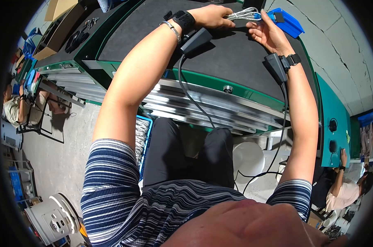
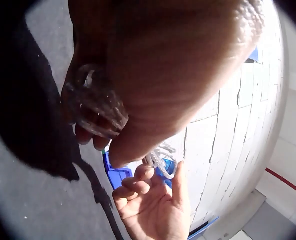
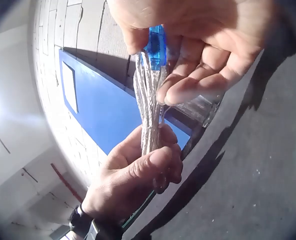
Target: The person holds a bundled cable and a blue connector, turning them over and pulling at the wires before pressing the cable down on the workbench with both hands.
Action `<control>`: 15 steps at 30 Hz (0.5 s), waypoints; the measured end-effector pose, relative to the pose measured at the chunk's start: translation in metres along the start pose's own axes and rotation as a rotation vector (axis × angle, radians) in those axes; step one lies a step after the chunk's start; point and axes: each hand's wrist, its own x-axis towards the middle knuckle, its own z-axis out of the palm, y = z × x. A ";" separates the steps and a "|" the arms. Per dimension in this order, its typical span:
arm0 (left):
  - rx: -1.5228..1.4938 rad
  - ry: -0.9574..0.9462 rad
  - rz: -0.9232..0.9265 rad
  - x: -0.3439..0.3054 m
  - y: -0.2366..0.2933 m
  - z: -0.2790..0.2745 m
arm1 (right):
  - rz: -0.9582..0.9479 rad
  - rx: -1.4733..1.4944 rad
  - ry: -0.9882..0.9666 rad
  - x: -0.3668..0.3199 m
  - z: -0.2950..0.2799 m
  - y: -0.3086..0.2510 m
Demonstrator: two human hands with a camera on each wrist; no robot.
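A clear, silvery cable bundle with a blue connector stretches between both hands over the dark mat. My left hand grips the bundle around its middle; the right wrist view shows its thumb and fingers closed on the strands. Looped cable sticks out past the left hand in the left wrist view. My right hand holds the blue connector at the bundle's other end by the thumb, its other fingers loosely bent beside the strands. Part of the connector is hidden behind that hand.
A blue bin lies at the mat's far right edge, just beyond the right hand. The dark mat covers the green workbench. Cardboard boxes stand at the left. Black cables hang from both wrist cameras.
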 end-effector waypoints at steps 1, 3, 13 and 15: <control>0.047 -0.009 -0.019 -0.002 0.006 -0.002 | 0.042 -0.044 0.009 -0.002 0.006 0.000; 0.044 -0.018 -0.011 -0.002 0.007 0.000 | 0.073 -0.094 0.023 -0.002 0.012 0.001; 0.000 -0.046 -0.051 -0.003 0.014 -0.003 | -0.102 -0.063 0.110 -0.002 0.009 -0.001; -0.073 -0.062 -0.083 -0.005 0.015 -0.003 | -0.116 -0.019 0.117 0.000 0.003 0.000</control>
